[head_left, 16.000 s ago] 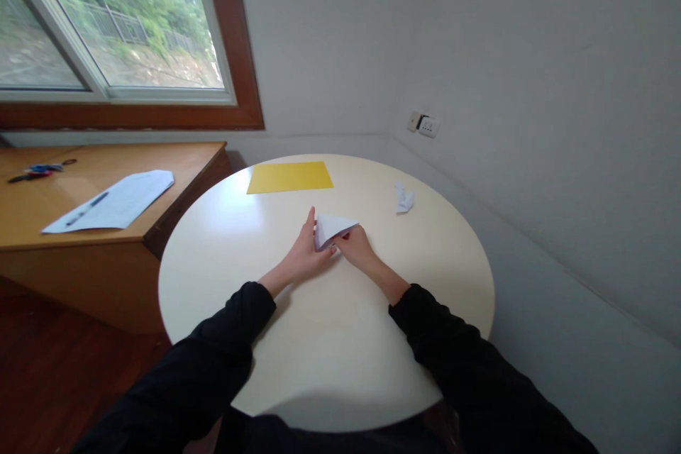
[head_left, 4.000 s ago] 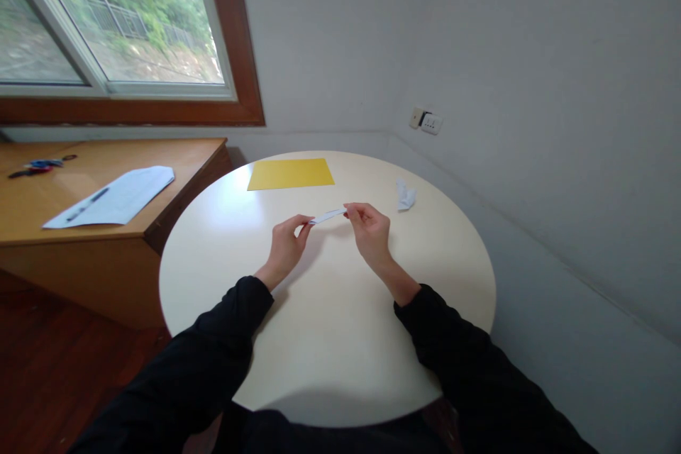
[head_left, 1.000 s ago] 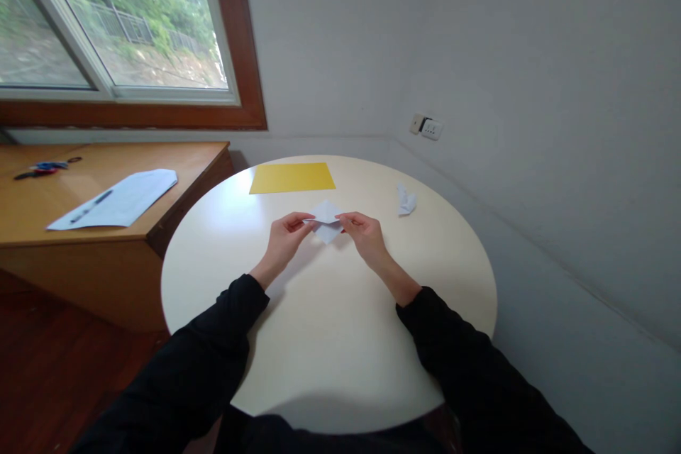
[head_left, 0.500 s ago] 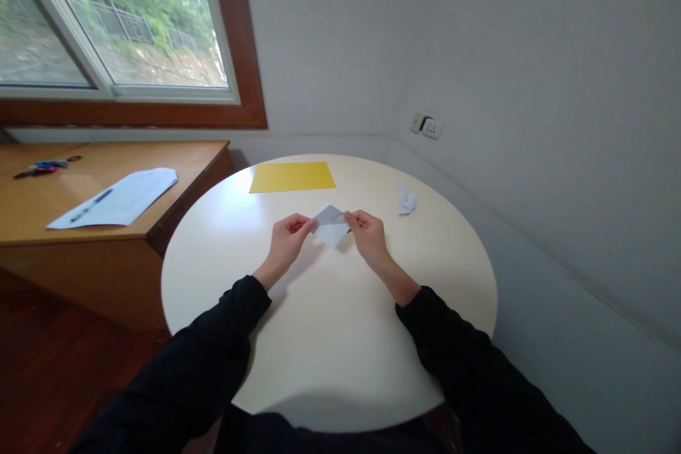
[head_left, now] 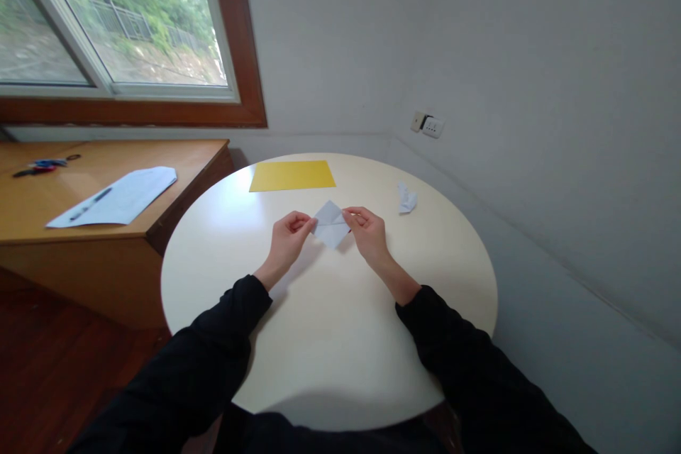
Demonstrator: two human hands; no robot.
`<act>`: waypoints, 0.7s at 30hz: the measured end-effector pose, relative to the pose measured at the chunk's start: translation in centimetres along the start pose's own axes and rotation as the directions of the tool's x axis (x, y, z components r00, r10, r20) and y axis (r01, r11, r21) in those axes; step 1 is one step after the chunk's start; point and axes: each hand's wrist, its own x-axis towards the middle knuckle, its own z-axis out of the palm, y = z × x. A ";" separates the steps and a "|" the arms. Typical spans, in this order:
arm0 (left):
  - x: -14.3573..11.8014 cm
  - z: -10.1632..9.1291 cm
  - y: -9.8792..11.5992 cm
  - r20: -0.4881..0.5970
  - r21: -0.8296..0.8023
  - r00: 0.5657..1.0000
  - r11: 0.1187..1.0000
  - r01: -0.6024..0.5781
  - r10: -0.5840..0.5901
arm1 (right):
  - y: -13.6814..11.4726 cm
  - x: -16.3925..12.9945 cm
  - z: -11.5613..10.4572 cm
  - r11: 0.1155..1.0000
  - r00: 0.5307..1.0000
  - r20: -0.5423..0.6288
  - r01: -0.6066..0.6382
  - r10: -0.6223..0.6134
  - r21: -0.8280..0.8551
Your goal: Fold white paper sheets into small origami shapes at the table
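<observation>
"Pinching what, is that left hand (head_left: 287,237)?"

"The left corner of a small white folded paper (head_left: 331,225), thumb against fingers."

"And the right hand (head_left: 371,235)?"

"Gripping the opposite corner the same way, so the paper spans the gap between the two hands."

"How does it sit?"

"Like a diamond, one point away from the person and one toward, with a crease running across from hand to hand. It's over the middle of the round table (head_left: 330,340); whether the near point touches the top, I can't tell."

"Anything else around it?"

"A yellow sheet (head_left: 292,176) lies flat near the far edge, beyond the left hand. Off to the right, well apart from the hands, is a crumpled white piece (head_left: 407,200)."

"And further left?"

"A wooden side table (head_left: 199,156), with a dark pen (head_left: 90,204) lying on white sheets (head_left: 135,195)."
</observation>
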 end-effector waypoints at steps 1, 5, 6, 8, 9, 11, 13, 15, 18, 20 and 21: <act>0.0 0.0 0.0 -0.003 0.000 1.000 1.000 -0.001 0.001 | -0.1 0.0 0.0 1.000 1.000 0.002 -0.005 0.005 0.005; -0.1 0.0 0.0 0.023 -0.016 1.000 1.000 -0.004 0.004 | -0.4 -0.2 0.0 1.000 1.000 0.012 -0.015 0.015 0.013; -0.1 0.0 0.0 0.031 -0.021 0.999 1.000 -0.005 0.005 | -0.5 -0.2 0.0 1.000 1.000 0.015 -0.015 0.015 0.014; -0.1 0.0 0.0 0.042 -0.029 0.999 1.000 -0.010 0.011 | -0.6 -0.2 0.0 1.000 1.000 0.020 -0.016 0.015 0.012; -0.1 0.0 0.0 0.046 -0.030 0.999 0.999 -0.014 0.016 | -0.6 -0.2 0.0 1.000 1.000 0.020 -0.016 0.016 0.008; 0.0 0.0 0.0 0.051 -0.029 0.998 0.999 -0.021 0.022 | -0.6 -0.2 0.0 1.000 1.000 0.021 -0.018 0.018 -0.001; 0.0 0.0 0.0 0.049 -0.025 0.999 1.000 -0.019 0.020 | -0.5 -0.2 0.0 1.000 1.000 0.020 -0.014 0.014 -0.003; -0.1 0.0 0.1 0.042 -0.023 0.999 1.000 -0.007 0.008 | -0.4 -0.2 0.0 1.000 1.000 0.021 -0.007 0.007 -0.006; -0.1 0.0 0.0 0.046 -0.038 0.999 0.999 0.013 -0.011 | -0.2 -0.1 0.0 1.000 1.000 0.018 0.001 -0.001 -0.019; 0.0 0.0 -0.1 0.064 -0.047 0.998 0.999 0.020 -0.016 | -0.2 -0.1 0.0 1.000 1.000 0.017 0.003 -0.003 -0.024; 0.0 -0.1 -0.2 0.075 -0.042 0.997 0.999 0.016 -0.013 | -0.2 0.0 0.0 1.000 1.000 0.015 0.004 -0.004 -0.026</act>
